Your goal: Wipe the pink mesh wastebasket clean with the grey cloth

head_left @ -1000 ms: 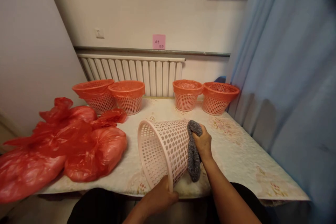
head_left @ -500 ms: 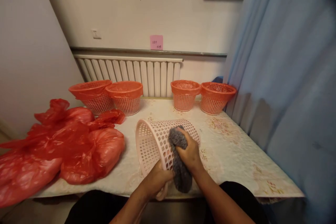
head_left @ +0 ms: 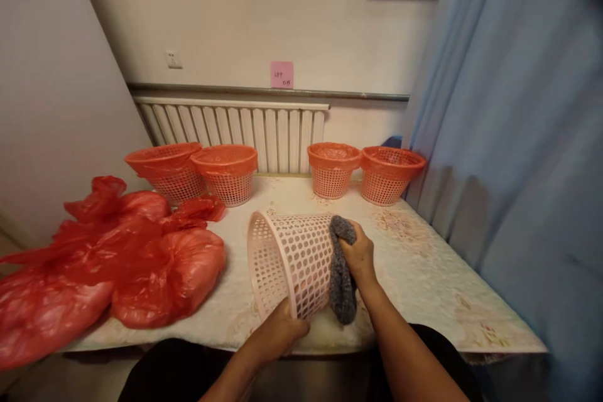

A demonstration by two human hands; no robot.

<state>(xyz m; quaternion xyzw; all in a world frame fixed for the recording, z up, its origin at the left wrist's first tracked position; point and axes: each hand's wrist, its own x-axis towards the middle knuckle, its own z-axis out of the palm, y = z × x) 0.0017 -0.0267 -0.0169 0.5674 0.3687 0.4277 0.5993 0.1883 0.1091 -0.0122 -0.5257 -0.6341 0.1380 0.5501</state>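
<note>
A pale pink perforated plastic wastebasket [head_left: 306, 257] lies on its side over the table, its open mouth facing left. My left hand [head_left: 282, 330] is closed on the lower part of its rim, with the thumb outside and the other fingers partly hidden. In my right hand [head_left: 360, 257] is a bunched grey cloth [head_left: 343, 282], which hangs down and rests against the basket's side close to its base end. The fingers of that hand are wrapped round the cloth.
Along the back stand baskets lined with red bags: two at left [head_left: 230, 176] and two at right [head_left: 332, 169]. Filled red plastic bags [head_left: 155, 264] are heaped on the table's left. A blue curtain [head_left: 509, 169] borders the right side; a radiator [head_left: 240, 132] is behind.
My right hand has moved the cloth to the right along the basket, from near the rim towards the base. The left hand keeps hold of the rim.
</note>
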